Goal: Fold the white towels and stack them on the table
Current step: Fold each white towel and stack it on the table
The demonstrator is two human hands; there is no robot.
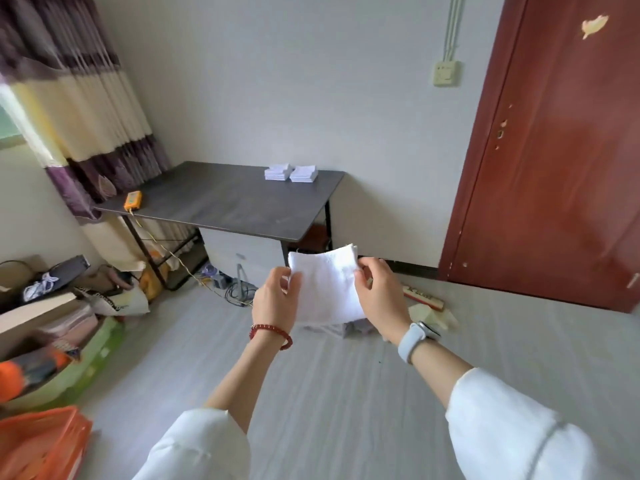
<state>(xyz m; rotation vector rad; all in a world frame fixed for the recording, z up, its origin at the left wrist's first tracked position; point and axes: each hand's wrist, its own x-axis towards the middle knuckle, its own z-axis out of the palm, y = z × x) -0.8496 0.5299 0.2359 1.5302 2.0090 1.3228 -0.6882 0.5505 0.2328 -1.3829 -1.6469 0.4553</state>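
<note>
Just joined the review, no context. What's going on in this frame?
A person is folding a white towel in mid-air, gripping its left edge with the left hand and its right edge with the right hand. It hangs above the floor, not yet at the dark table. Two stacks of folded white towels already sit side by side at the table's far right corner. An orange meter lies at the table's left end.

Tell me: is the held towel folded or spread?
Folded: the towel shows doubled layers at its top right corner, pinched between left hand and right hand.
</note>
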